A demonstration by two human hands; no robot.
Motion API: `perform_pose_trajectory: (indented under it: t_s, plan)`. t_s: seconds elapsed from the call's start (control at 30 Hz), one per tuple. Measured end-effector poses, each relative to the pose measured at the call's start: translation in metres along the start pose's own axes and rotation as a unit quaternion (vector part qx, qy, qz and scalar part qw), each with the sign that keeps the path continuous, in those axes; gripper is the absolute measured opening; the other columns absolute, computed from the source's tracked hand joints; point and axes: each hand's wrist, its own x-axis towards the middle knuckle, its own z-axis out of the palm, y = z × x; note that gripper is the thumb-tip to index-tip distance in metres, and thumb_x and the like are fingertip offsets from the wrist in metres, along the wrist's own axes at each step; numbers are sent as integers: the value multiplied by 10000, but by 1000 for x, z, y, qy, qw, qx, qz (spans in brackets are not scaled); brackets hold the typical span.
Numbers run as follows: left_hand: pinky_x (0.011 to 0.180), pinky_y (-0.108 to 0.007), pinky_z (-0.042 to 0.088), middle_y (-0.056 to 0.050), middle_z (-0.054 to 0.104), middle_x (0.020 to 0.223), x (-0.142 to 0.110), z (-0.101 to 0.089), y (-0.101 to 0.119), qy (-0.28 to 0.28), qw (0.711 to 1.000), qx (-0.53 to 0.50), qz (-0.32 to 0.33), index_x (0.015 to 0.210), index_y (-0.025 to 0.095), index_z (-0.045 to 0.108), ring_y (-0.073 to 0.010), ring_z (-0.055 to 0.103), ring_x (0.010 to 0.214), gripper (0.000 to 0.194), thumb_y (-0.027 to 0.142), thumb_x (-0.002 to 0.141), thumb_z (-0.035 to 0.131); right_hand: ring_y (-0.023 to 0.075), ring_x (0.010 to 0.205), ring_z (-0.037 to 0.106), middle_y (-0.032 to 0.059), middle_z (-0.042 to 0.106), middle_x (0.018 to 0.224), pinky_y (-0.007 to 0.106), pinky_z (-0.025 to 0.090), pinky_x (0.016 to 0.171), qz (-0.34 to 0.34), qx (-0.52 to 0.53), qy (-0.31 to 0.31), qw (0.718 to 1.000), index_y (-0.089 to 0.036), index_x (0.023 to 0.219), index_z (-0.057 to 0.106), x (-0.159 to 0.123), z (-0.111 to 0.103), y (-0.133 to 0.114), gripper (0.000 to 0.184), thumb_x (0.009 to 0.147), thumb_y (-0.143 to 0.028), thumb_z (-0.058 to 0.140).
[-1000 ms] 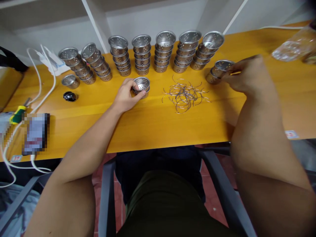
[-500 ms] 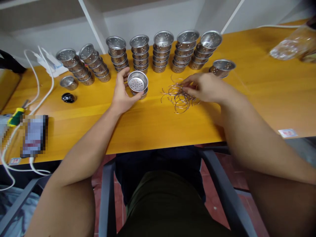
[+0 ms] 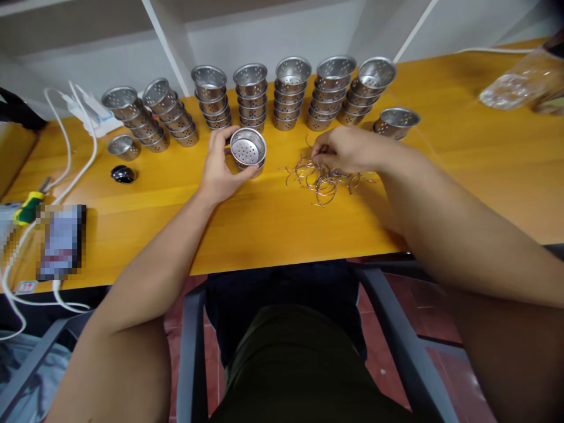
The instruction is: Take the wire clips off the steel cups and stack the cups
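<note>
My left hand (image 3: pixel 222 167) curls round a small perforated metal cup (image 3: pixel 248 148), thumb at its near side and fingers at the far left. The cup's open mouth faces up towards me, and a second cup's edge seems to show beneath it. To the right lies a loose tangle of thin curved wires (image 3: pixel 324 182). Over its far edge is my right hand (image 3: pixel 348 151), thumb and fingertips pinched together on the wires. Exactly which strand sits between the fingertips is hard to see.
Stacks of similar perforated cups (image 3: pixel 292 76) line the back of the wooden table. Single cups stand at the right (image 3: pixel 398 122) and left (image 3: pixel 124 147). Further left are a black shiny object (image 3: pixel 122 174), a phone (image 3: pixel 61 242), white cables and a screwdriver (image 3: pixel 30 207). A plastic bag (image 3: pixel 506 91) lies far right.
My right hand has shifted left and slightly away from me, and the wires have spread a little. My left hand has stayed round the cup, almost still.
</note>
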Motion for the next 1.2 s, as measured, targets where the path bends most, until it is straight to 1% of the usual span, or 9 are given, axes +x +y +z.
perform_pose_trajectory:
  t_s: [0.17, 0.33, 0.5, 0.57, 0.67, 0.77, 0.93, 1.07, 1.2]
  plan:
    - [1341, -582, 709, -173, 690, 1680, -1, 0, 1, 4, 1000, 8, 1, 1625, 334, 635, -447, 702, 1648, 981, 674, 880, 1174, 261, 975, 897, 132, 966, 1127, 400, 679, 935, 14, 68, -45, 997, -105, 1490, 867, -3, -26, -6, 328, 1176, -85, 774]
    - [1366, -622, 694, -170, 683, 1690, -3, 3, -3, -3, 1000, -4, 1, 1652, 335, 617, -461, 701, 1663, 1012, 684, 879, 1170, 288, 1027, 954, 66, 983, 1087, 507, 726, 1073, -33, 92, -39, 994, -200, 1370, 920, -7, -51, 3, 271, 1183, -39, 808]
    - [1405, -656, 663, -171, 693, 1700, -4, 6, -2, -5, 1000, -14, 7, 1683, 338, 583, -469, 714, 1676, 1051, 737, 893, 1149, 227, 906, 911, 36, 948, 967, 433, 738, 963, -27, 168, 9, 985, -253, 1270, 959, -24, -64, -19, 318, 1169, 3, 800]
    - [1426, -678, 646, -162, 708, 1688, -4, 4, 3, -8, 1000, -10, 8, 1684, 342, 591, -478, 717, 1678, 1086, 746, 859, 1171, 241, 944, 901, 57, 937, 996, 462, 755, 1009, -66, 263, 67, 960, -257, 1264, 955, -27, -54, -33, 241, 1167, -82, 821]
    - [1448, -707, 626, -146, 740, 1633, -4, 0, 11, -22, 999, 3, 27, 1626, 354, 659, -480, 729, 1663, 1044, 748, 822, 1195, 266, 1036, 887, 82, 926, 1114, 513, 752, 1154, -115, 400, 174, 892, -270, 1208, 901, -14, -23, -43, 114, 1095, -267, 920]
    - [1412, -693, 662, -124, 771, 1553, -6, -1, 13, -36, 998, -17, 53, 1560, 361, 699, -454, 777, 1604, 966, 744, 826, 1197, 275, 1132, 869, 71, 919, 1286, 524, 732, 1244, -86, 467, 224, 851, -306, 1220, 838, 12, 13, -43, 404, 954, -508, 1064]
    - [1447, -704, 644, -133, 759, 1690, -9, 2, 4, -57, 987, -103, 109, 1595, 380, 675, -436, 761, 1671, 987, 876, 865, 1118, 387, 1413, 832, 85, 909, 1389, 635, 706, 1289, -58, 469, 214, 855, -385, 1326, 824, 32, 46, -47, 596, 942, -813, 984]
    - [1487, -745, 597, -145, 682, 1843, -9, 4, 0, -77, 986, -108, 99, 1626, 392, 670, -457, 643, 1827, 1032, 948, 859, 1080, 349, 1431, 845, 87, 890, 1500, 580, 652, 1381, -89, 522, 202, 824, -356, 1320, 742, 25, 51, -62, 609, 937, -762, 985]
    - [1500, -780, 576, -142, 687, 1858, -10, 4, 1, -83, 983, -125, 104, 1631, 410, 695, -466, 645, 1828, 1000, 941, 874, 1074, 317, 1519, 794, 49, 881, 1589, 523, 631, 1417, -80, 517, 181, 833, -377, 1382, 691, 17, 50, -72, 650, 961, -807, 937]
